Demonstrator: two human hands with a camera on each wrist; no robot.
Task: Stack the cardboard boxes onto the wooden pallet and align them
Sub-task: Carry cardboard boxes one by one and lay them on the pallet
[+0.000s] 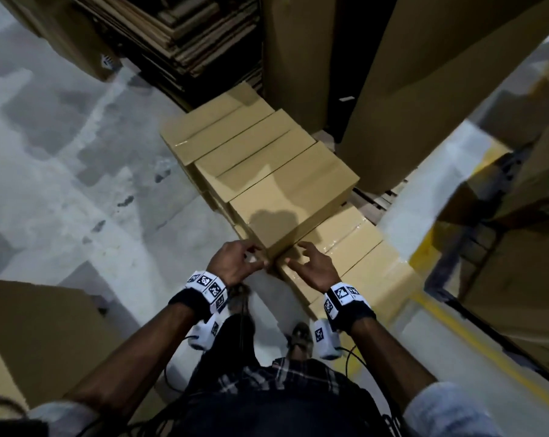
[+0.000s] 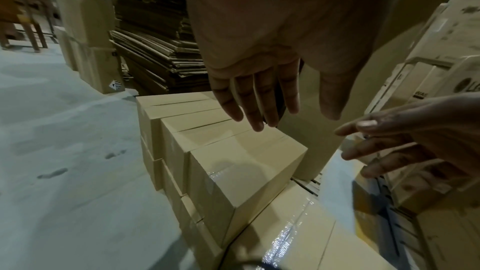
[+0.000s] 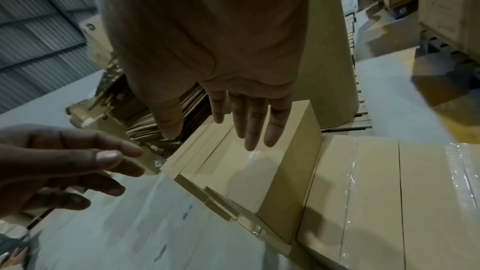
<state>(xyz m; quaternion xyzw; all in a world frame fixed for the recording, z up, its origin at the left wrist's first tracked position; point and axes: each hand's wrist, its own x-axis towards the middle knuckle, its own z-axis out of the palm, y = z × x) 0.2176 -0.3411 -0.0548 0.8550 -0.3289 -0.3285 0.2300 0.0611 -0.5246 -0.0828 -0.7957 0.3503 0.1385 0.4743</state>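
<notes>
Both hands hover open by the near corner of the top box (image 1: 293,197), fingers spread and holding nothing: left hand (image 1: 235,263) at its 7 o'clock, right hand (image 1: 314,269) at 5 o'clock. The boxes (image 1: 241,143) sit in a stepped stack on the pallet (image 1: 374,200), whose slats show at 3 o'clock.

Upper boxes (image 1: 266,171) sit left atop lower boxes (image 1: 358,247).
</notes>
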